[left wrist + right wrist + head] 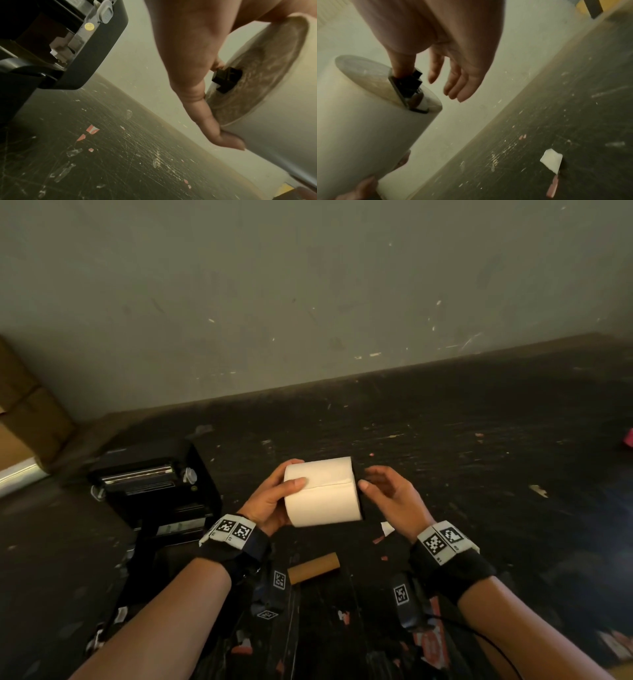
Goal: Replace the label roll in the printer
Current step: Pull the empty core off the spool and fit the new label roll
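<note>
Left hand (pixel 270 501) grips the smooth white cylindrical label roll (pixel 322 494) by its left end, thumb across the paper. Right hand (pixel 390 494), fingers loosely spread, has its thumb on the black spindle (pixel 410 83) at the right end. Open black printer (pixel 154 487) at 9 o'clock; brown cardboard core (pixel 313 568) at 6 o'clock on the scuffed dark table (pixel 479 440).

A workshop or stockroom is suggested by a scratched dark bench (pixel 445 440) littered with label scraps, cardboard boxes (pixel 24 419) stacked against a scuffed wall (pixel 308 285).
</note>
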Action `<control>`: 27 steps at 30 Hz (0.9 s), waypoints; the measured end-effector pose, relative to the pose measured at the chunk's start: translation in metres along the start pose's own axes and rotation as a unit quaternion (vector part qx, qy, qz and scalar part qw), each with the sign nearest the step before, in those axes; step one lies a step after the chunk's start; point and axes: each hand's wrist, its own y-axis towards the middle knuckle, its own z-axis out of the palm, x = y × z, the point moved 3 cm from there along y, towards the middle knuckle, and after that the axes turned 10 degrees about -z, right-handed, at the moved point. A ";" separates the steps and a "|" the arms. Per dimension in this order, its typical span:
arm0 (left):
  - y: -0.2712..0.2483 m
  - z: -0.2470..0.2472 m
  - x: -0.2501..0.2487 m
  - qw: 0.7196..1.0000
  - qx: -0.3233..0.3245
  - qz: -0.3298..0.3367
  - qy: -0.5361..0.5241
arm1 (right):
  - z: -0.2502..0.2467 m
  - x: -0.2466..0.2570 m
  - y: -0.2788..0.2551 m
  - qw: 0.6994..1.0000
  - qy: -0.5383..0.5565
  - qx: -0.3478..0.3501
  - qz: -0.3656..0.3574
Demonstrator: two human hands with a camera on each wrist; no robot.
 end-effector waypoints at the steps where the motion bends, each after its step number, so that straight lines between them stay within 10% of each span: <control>1: 0.000 0.000 -0.001 1.000 0.007 0.003 -0.004 | 0.002 0.001 0.000 1.000 -0.004 0.007 0.008; 17: -0.039 -0.017 -0.010 0.997 0.045 0.051 -0.034 | 0.053 0.069 -0.008 0.992 0.121 0.039 0.009; 27: -0.057 -0.033 0.008 0.998 0.055 -0.028 0.015 | 0.087 0.057 -0.036 0.972 0.176 -0.102 0.117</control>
